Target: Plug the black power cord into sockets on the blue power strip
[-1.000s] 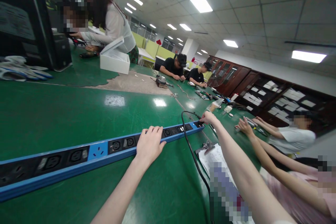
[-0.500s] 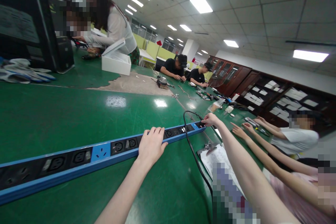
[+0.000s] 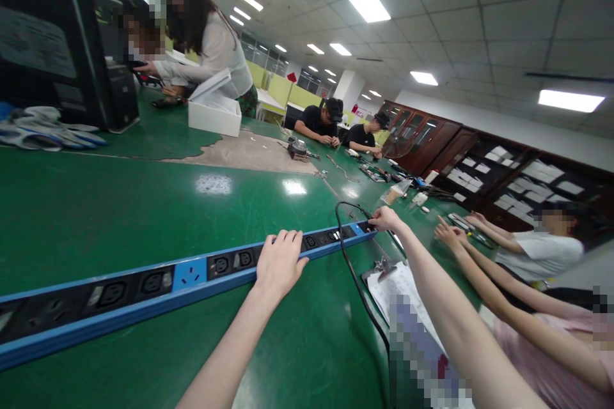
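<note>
A long blue and black power strip (image 3: 192, 276) lies slantwise on the green table, its near end cut off by the left picture edge. My left hand (image 3: 281, 262) rests across the strip's middle, fingers over the far edge and thumb on the near side. At the far end, the closed fingers of my right hand (image 3: 385, 218) pinch a plug, mostly hidden by the fingers. A black cable (image 3: 352, 271) rises from there in a loop, crosses the strip and runs down toward the near table edge.
A clipboard with papers (image 3: 393, 287) lies under my right forearm. Beyond are a white open box (image 3: 214, 112), a tape measure (image 3: 297, 149), gloves (image 3: 48, 129) and a black computer case (image 3: 57, 45). Co-workers sit around; one person's hands (image 3: 451, 235) are near my right arm.
The strip's near part has shifted slightly to the right in view, with my left hand still on it. My right hand stays at the far end. The neighbouring person's hands have come closer together.
</note>
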Tool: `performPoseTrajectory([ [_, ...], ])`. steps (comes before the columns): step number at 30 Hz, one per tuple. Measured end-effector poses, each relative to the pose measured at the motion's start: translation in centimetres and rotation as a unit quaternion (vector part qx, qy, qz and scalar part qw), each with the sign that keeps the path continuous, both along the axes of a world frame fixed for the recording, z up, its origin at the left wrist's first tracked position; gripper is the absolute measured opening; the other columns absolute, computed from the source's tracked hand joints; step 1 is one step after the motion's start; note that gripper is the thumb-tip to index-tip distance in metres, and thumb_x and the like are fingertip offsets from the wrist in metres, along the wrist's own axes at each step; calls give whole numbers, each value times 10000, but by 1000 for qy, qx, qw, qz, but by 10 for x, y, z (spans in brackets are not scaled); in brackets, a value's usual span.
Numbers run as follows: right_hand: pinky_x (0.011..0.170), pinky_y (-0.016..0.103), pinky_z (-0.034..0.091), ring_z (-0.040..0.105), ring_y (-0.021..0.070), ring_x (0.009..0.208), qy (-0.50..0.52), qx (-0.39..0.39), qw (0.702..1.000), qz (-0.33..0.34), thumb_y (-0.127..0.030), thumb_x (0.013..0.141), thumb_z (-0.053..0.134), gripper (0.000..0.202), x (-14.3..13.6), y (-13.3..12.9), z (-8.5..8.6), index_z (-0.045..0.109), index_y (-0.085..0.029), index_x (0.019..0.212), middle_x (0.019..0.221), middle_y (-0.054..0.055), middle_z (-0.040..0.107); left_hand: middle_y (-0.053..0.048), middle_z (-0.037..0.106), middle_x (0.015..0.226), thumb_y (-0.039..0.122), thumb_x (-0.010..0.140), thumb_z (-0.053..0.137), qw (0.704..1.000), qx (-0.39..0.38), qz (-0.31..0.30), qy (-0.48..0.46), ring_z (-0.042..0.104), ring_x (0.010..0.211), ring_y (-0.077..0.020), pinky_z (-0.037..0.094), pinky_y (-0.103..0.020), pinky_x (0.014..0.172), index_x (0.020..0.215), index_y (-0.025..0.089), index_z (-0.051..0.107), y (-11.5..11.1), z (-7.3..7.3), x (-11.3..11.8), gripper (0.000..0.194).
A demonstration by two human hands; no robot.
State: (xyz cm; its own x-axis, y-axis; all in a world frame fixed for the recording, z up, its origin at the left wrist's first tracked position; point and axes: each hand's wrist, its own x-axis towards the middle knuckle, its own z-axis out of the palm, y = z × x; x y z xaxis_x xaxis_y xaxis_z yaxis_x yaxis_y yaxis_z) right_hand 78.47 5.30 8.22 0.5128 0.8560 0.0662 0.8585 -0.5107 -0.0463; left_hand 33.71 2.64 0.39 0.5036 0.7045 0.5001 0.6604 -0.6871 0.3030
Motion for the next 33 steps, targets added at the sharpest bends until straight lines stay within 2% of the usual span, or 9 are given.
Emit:
performPoseTrajectory([
  [6, 711, 240, 477, 686, 206, 841, -42, 4, 999, 12, -438, 779, 767, 249, 0, -11, -5, 726, -200, 842, 875, 68, 741, -125, 630, 1298, 407, 884, 649, 1000, -10, -1, -6, 526, 1190, -297, 382, -424, 992, 1361, 202, 538, 0, 2, 0, 531],
  [12, 794, 268, 468, 672, 228, 988, -72, 53, 996, 1, -511, 926, 588, 327, -5, -25, -25, 682, -232, 1070, 1070, 80, 731, -126, 629, 1299, 410, 884, 643, 1000, -25, 5, -5, 526, 1190, -299, 377, -432, 996, 1353, 218, 540, 0, 2, 0, 518],
  [19, 856, 310, 442, 670, 268, 1020, -136, 105, 985, 3, -465, 995, 491, 332, -22, -39, -44, 647, -197, 1113, 1028, 125, 729, -133, 635, 1266, 404, 878, 657, 1000, -19, 3, -11, 529, 1175, -303, 377, -426, 977, 1345, 194, 546, -1, 2, 1, 524],
  [23, 850, 315, 444, 672, 272, 1022, -141, 97, 985, -15, -481, 990, 488, 356, -18, -34, -41, 663, -188, 1092, 1023, 132, 732, -126, 649, 1235, 408, 876, 664, 1000, -20, 1, -9, 535, 1162, -299, 381, -416, 965, 1333, 201, 553, 1, 2, 0, 514],
  [29, 846, 302, 447, 667, 267, 1049, -119, 66, 991, 0, -489, 961, 537, 331, -12, -26, -28, 691, -204, 1028, 1036, 113, 740, -123, 655, 1225, 419, 876, 666, 1000, -27, 3, -5, 535, 1158, -300, 385, -420, 965, 1324, 207, 557, 2, 3, -1, 508],
  [33, 840, 307, 446, 673, 270, 1029, -138, 92, 986, -9, -469, 991, 488, 331, -25, -36, -36, 660, -200, 1078, 1018, 123, 734, -126, 657, 1218, 415, 872, 671, 1000, -24, 1, -10, 536, 1153, -302, 387, -424, 962, 1327, 197, 558, 1, 2, -1, 518],
])
